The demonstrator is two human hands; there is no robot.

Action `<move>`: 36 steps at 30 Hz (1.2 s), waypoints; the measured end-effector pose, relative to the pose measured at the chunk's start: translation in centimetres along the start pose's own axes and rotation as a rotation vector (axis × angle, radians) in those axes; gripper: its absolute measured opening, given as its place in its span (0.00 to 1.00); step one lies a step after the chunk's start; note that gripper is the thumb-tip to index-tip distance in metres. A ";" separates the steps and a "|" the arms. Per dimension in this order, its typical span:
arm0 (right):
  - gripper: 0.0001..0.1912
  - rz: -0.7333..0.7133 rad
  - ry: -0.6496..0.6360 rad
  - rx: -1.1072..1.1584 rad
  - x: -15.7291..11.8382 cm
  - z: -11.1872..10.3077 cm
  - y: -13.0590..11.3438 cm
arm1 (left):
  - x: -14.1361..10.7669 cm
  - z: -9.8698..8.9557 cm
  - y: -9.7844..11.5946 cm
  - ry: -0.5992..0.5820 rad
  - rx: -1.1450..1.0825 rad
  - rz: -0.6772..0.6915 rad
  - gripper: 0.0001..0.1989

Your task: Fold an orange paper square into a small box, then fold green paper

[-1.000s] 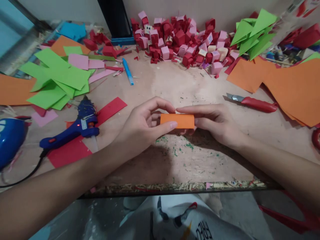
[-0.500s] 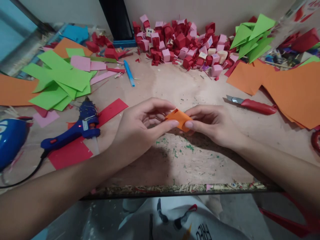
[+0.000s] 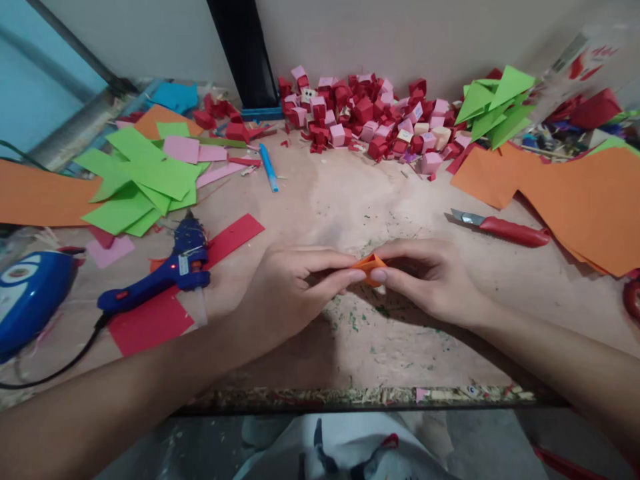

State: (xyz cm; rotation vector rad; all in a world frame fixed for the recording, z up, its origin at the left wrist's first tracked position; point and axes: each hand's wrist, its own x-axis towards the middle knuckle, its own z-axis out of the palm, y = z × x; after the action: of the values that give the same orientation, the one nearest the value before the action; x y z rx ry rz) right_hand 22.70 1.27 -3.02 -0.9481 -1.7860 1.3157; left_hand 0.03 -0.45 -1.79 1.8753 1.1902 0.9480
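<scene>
A small folded piece of orange paper (image 3: 371,269) is held between both hands above the middle of the wooden table. My left hand (image 3: 300,283) pinches its left side between thumb and fingers. On the right side, my right hand (image 3: 433,280) grips it with the thumb in front and the fingers behind. The paper's upper edge shows a fold with a narrow gap. Parts of it are hidden by my fingertips. Small green scraps (image 3: 383,311) lie on the table below the hands.
A blue glue gun (image 3: 150,277) and green paper pieces (image 3: 145,173) are at left. Red and pink paper cubes (image 3: 360,113) line the back. A red-handled cutter (image 3: 510,230) and orange sheets (image 3: 585,200) lie at right; a blue pen (image 3: 269,168) rests behind my left hand.
The view has tilted up, so the table sits lower in the picture. The orange paper has turned between my fingers and shows less of its face; both hands still hold it.
</scene>
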 end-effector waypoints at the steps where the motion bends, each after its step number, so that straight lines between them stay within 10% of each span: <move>1: 0.08 0.003 0.001 0.012 0.0 -0.1 0.1 | 0.1 0.0 0.1 -0.024 -0.034 -0.027 0.04; 21: 0.29 0.043 -0.219 0.028 0.0 -0.2 0.7 | 0.5 0.2 -0.3 -0.169 -0.098 -0.069 0.08; 36: 0.29 0.044 -0.149 0.020 0.1 -0.1 0.6 | 0.7 -0.1 -0.5 -0.206 -0.197 -0.216 0.10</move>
State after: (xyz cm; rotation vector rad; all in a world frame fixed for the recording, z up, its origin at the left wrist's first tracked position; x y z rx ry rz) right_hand 22.79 1.52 -3.55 -0.9035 -1.8694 1.4625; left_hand 0.00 0.40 -2.02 1.6091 1.1065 0.7079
